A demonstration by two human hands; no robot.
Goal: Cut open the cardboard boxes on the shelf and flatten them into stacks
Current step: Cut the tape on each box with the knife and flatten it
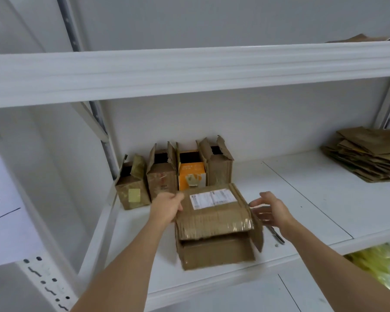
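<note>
A brown cardboard box [214, 224] with a white shipping label lies on the white shelf [302, 199], its near flap bent open toward me. My left hand [167, 207] grips the box's left upper edge. My right hand [271, 210] is at the box's right side, fingers spread and loosely curved, blurred; contact is unclear. A cutter or scissors [276, 235] lies on the shelf under my right wrist. A stack of flattened cardboard [367, 154] sits at the far right of the shelf.
Several small opened boxes [173, 172] stand in a row at the back left, one orange and white. A shelf beam [189, 73] runs overhead, with cardboard [360, 38] on top. A paper sign [7, 208] hangs left. Yellow plastic [374, 264] lies below.
</note>
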